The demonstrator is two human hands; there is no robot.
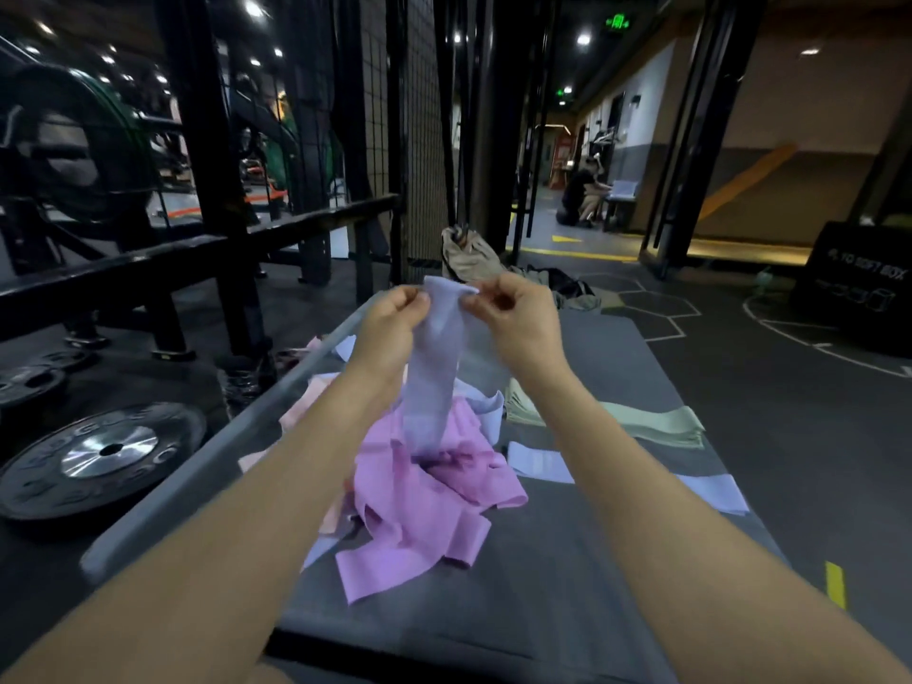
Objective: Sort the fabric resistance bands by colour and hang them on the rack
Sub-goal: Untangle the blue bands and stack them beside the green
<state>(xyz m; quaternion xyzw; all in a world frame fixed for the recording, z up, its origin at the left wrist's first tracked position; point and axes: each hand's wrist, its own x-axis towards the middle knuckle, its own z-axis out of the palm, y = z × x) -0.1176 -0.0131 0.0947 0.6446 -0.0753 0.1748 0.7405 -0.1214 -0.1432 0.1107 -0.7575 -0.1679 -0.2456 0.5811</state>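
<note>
Grey mat (pixel 567 560) — limp lilac band (pixel 434 367)

— How's the light?
— Dim. Ceiling spotlights (pixel 254 8) glare far overhead; a green exit sign (pixel 617 23) glows.
— Sharpness?
— My forearms (pixel 237 515) blur near the lens, and the wide angle bends the edges.

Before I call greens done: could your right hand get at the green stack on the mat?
Probably not yet: the right hand is pinching the lilac band. Otherwise the green stack lies uncovered beside that arm.
</note>
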